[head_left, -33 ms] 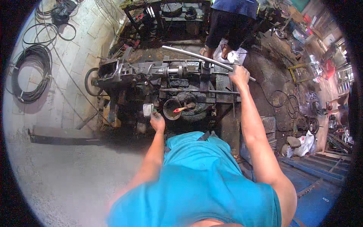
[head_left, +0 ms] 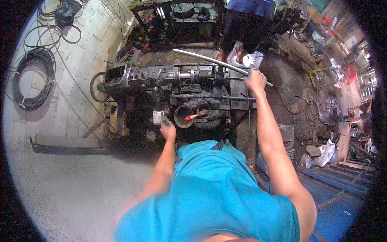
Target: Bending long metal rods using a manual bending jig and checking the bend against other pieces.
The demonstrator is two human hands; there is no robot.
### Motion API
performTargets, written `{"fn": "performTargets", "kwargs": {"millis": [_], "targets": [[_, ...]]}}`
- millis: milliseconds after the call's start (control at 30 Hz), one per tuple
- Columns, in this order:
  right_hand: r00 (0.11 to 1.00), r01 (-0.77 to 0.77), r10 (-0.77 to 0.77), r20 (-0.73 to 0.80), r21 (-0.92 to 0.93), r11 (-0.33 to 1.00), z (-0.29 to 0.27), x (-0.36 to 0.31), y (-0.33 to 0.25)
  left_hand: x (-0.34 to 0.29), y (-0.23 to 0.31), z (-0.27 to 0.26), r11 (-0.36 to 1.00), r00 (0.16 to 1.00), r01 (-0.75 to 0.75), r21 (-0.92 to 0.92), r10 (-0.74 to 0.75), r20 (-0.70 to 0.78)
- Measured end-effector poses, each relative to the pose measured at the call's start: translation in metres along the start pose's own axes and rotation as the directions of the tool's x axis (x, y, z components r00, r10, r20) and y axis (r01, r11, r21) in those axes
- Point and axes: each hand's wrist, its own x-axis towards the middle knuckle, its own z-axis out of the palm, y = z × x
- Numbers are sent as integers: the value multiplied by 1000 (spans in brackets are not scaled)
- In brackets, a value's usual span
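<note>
My right hand (head_left: 255, 80) is closed around a long, bare metal rod (head_left: 209, 59), near its right end. The rod slants up to the left above a dark, greasy lathe-like machine (head_left: 141, 76). My left hand (head_left: 168, 130) is low at the machine's front, fingers curled beside a small box with a pale face (head_left: 158, 117). What those fingers grip, if anything, is too small to make out. Just right of that hand, a brush with a red and yellow handle (head_left: 190, 117) lies over a round, dirty pan (head_left: 182, 111).
Another person's legs (head_left: 238, 32) stand beyond the machine, feet near a white sack (head_left: 252, 60). Coiled black cable (head_left: 33, 78) lies on pale tiles at the left. A dark metal ledge (head_left: 68, 146) runs at the lower left. Blue panels (head_left: 338, 201) fill the lower right.
</note>
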Motion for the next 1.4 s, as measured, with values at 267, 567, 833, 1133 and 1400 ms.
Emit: {"fn": "performTargets", "kwargs": {"millis": [267, 567, 833, 1133, 1400], "targets": [[1000, -22, 22, -1, -19, 1000, -2, 0, 0, 4, -5, 4, 998, 999, 41, 49, -41, 1], [1000, -14, 13, -6, -24, 1000, 1, 1, -1, 7, -8, 9, 996, 997, 76, 57, -76, -3], [1000, 0, 0, -22, -24, 1000, 3, 0, 0, 12, -5, 9, 992, 995, 103, 66, -104, 8], [1000, -9, 10, 6, -22, 1000, 1, 1, 0, 10, 1, 9, 989, 992, 126, 80, -126, -7], [1000, 11, -12, -22, -22, 1000, 5, 0, 0, 12, -7, 9, 992, 994, 108, 65, -110, 20]]}}
